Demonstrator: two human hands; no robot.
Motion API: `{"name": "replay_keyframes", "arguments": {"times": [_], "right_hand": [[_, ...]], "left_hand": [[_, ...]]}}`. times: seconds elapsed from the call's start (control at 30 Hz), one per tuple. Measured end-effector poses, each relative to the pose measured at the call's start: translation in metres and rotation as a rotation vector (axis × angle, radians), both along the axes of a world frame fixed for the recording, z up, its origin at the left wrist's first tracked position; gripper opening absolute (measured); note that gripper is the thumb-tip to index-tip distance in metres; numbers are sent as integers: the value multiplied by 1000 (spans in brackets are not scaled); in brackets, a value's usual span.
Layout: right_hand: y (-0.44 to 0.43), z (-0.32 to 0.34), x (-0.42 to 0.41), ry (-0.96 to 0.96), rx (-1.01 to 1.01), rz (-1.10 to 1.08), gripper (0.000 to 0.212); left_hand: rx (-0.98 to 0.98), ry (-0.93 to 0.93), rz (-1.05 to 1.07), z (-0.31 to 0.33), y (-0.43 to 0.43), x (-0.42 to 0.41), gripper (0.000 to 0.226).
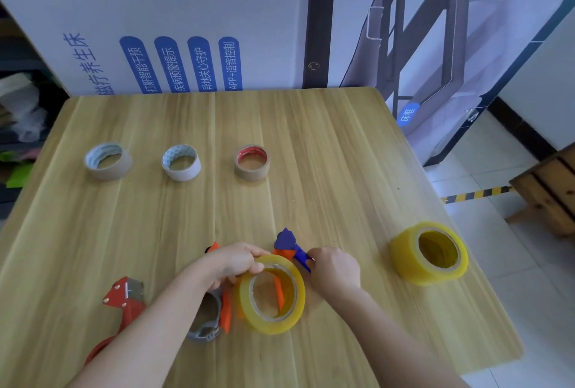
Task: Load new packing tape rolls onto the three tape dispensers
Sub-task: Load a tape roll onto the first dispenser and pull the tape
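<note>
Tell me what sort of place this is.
Probably a warehouse or packing area: a huge printed carton stands behind the wooden table, a black-and-yellow hazard stripe marks the tiled floor, and a rough wooden crate or pallet sits nearby.

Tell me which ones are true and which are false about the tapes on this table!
1. The left hand holds a yellow tape roll. True.
2. The second yellow tape roll sits on the red dispenser. False: it lies on the table, well to the right of that dispenser.
3. The tape core with the red inside is the rightmost of the far row. True.
4. The right hand lies flat on the table. False: its fingers hold the blue and orange dispenser.
</note>
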State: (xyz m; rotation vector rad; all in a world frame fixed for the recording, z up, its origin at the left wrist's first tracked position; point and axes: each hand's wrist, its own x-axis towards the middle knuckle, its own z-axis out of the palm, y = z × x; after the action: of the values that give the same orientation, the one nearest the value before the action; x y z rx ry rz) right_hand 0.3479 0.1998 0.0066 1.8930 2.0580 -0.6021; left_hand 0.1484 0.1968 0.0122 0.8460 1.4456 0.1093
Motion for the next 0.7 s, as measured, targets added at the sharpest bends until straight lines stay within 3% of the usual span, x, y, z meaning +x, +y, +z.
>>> {"name": "replay_keyframes", "arguments": {"times": [0.37, 0.53, 0.7], "right_hand": [[2, -6, 16, 130, -35, -107, 32], [3, -9, 20, 153, -65, -121, 42], [4, -9, 23, 211, -87, -178, 38]], "left_hand": [[10, -116, 81, -11, -6, 17, 34], [63, -97, 79, -16, -3, 27, 35], [175, 12, 26, -24, -6, 37, 38]]}}
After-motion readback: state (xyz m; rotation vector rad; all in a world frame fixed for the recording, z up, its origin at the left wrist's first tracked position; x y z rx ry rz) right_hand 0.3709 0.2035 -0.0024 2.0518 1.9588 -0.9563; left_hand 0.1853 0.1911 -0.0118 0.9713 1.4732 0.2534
